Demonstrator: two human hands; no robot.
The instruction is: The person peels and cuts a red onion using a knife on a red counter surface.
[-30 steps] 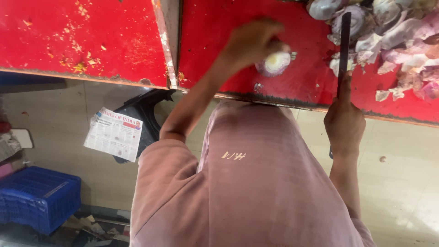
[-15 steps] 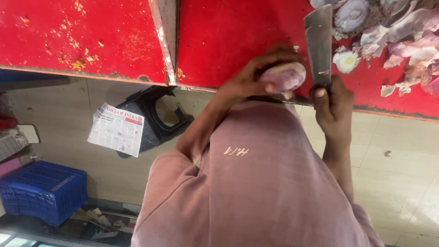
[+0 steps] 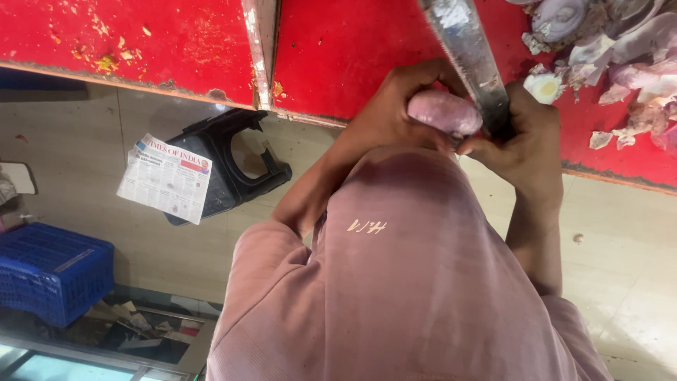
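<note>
1. The left hand [image 3: 405, 106] is curled shut around a pink, round piece of meat [image 3: 444, 113]. The fingers wrap it from the far side, so it cannot slip or roll.
2. The right hand [image 3: 522, 137] is closed tight on the handle end of a big knife [image 3: 469, 53]. The handle itself is hidden inside the fist.
3. The long grey blade points up and away from the person. Its lower part rests right against the pink meat, so the two are touching.
4. Both hands are close together, just over the near edge of the red table [image 3: 338, 49]. The meat is held up in the hand there, not lying flat on the table.
5. More pale scraps of meat [image 3: 606, 42] lie in a pile on the table, off to the right, out of the way of the blade.
6. Down on the floor sit a black stool [image 3: 236, 166], a folded newspaper [image 3: 166, 176] leaning on it, and a blue crate [image 3: 53, 271]. They are well apart from the hands.
7. The person's pink shirt [image 3: 395, 282] fills the lower part of the view.
</note>
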